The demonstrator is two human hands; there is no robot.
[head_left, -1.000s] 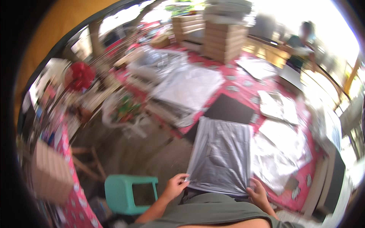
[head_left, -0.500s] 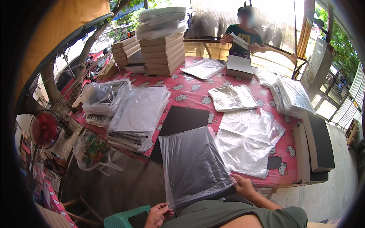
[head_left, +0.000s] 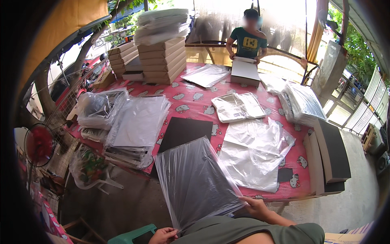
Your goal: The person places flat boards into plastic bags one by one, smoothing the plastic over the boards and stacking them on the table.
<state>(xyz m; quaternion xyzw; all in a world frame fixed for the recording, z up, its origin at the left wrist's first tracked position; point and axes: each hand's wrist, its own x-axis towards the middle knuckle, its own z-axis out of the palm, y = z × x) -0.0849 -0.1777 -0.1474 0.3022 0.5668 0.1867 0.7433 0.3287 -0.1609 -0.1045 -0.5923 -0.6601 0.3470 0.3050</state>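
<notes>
A see-through plastic bag (head_left: 199, 179) with a black board in it is stretched out before me, tilted, its far end over the table edge. My left hand (head_left: 164, 235) is closed, pinching the bag's near left corner. At the near right corner, my right hand (head_left: 256, 207) grips the bag's edge between thumb and fingers. Just beyond it, a bare black board (head_left: 187, 129) lies flat, partly covered by the bag. To its right are loose, crumpled plastic bags (head_left: 250, 158).
The table has a pink patterned cover (head_left: 183, 95). Bagged sheets (head_left: 136, 122) are piled at left, brown-sided boxes (head_left: 162, 61) at back left. Black-topped boxes (head_left: 335, 150) stand at the right edge. Across the table, a person (head_left: 248, 40) handles a white-topped box (head_left: 245, 72).
The bag has tilted and shifted slightly left and down, both hands still holding its corners. Across the table, the person has lowered the white sheets onto the box. The view has shifted a little.
</notes>
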